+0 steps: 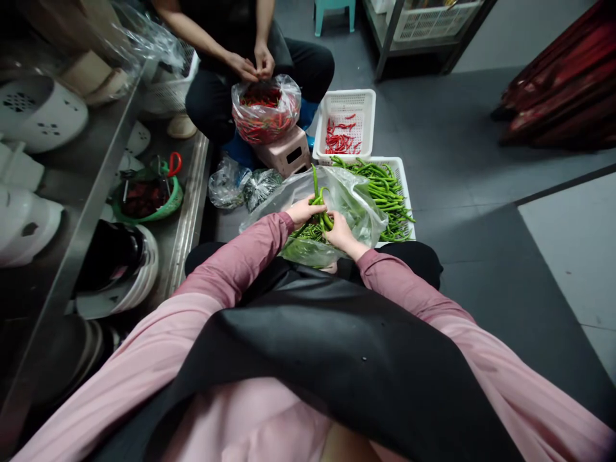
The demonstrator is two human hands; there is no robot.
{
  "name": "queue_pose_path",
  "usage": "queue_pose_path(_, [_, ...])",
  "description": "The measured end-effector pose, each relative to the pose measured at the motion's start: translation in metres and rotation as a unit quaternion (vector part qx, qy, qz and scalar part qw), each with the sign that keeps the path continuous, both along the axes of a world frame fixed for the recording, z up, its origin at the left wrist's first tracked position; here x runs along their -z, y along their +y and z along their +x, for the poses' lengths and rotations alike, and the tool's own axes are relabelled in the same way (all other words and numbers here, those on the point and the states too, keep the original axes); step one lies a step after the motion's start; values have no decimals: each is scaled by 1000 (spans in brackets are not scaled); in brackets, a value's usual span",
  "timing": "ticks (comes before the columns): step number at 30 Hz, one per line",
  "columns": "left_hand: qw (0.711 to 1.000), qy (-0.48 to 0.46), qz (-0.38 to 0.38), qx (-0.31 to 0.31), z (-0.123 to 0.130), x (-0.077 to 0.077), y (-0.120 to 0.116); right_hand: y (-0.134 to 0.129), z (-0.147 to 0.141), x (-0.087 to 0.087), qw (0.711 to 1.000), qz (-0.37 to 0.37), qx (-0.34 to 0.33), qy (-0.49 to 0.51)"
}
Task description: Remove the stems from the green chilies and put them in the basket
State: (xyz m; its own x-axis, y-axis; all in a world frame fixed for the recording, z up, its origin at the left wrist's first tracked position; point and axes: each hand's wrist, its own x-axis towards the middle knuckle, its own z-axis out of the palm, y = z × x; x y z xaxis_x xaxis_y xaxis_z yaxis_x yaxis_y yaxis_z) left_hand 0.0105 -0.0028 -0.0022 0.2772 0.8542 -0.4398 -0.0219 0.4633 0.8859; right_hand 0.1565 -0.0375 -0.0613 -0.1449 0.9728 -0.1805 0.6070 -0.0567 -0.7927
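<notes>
Both my hands meet over a clear plastic bag (359,192) that lies open between my knees. My left hand (304,210) is closed around green chili peppers (316,183), one of which sticks up past the fingers. My right hand (341,231) pinches at the curved lower part of a green pepper (328,220) beside the left fingers. Below the hands, green bits like stems (308,232) lie in the bag. To the right of the bag, a white basket (407,192) holds a heap of long green chili peppers (385,192).
Across from me, a co-worker's hands (255,64) are over a bag of red chilies (264,119) on a stool (289,154). A white basket (368,122) holds loose red chilies. A metal shelf (91,212) with white containers and a green colander (168,202) stands at left.
</notes>
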Motion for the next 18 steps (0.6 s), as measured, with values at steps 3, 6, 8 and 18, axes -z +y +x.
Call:
queue_pose_path(3, [1000, 28, 7, 1, -8, 2, 2, -2, -1, -2, 999, 5, 12, -38])
queue_pose_path(6, [999, 35, 9, 7, -12, 7, 3, -5, 0, -6, 998, 11, -22, -60])
queue_pose_path(8, [1000, 26, 6, -10, -11, 11, 2, -7, 0, -9, 997, 23, -33, -70])
queue_pose_path(18, [998, -37, -27, -46, -1, 31, -9, -3, 7, -16, 985, -59, -47, -156])
